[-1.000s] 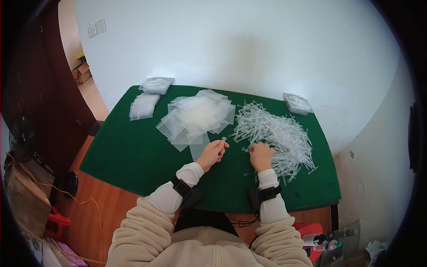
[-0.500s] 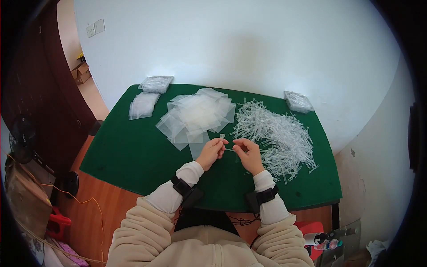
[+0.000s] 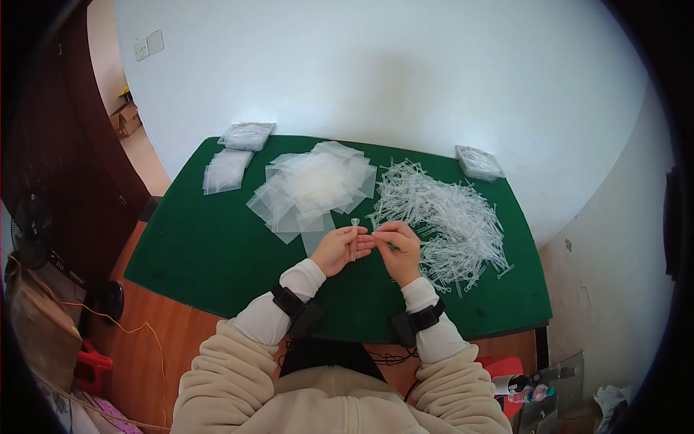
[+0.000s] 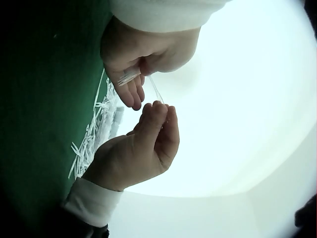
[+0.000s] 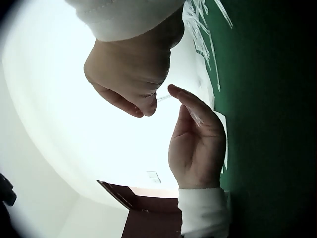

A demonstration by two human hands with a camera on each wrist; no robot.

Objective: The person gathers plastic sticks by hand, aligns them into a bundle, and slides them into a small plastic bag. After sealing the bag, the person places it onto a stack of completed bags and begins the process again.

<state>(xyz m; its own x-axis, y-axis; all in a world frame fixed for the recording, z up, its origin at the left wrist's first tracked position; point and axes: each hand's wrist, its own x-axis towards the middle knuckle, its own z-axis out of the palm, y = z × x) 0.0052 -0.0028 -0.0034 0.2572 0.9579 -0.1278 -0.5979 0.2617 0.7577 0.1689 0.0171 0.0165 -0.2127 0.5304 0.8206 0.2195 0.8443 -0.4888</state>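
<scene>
In the head view my left hand is palm up, its thumb holding a small bundle of thin clear plastic sticks across the fingers; the looped ends stick out past the thumb. My right hand is close beside it, thumb and fingertips together. The left wrist view shows the right hand pinching one thin clear plastic stick, which reaches toward the left hand. A large loose pile of the same sticks lies on the table to the right of both hands.
Flat clear plastic bags lie spread on the green table beyond my left hand. A smaller stack of bags and a filled pack sit at the back left. Another filled pack is at the back right, near the wall.
My right hand has come from the stick pile over to the left hand, bringing a stick. The left hand has turned more palm up, its fingers straighter, and still holds the bundle.
</scene>
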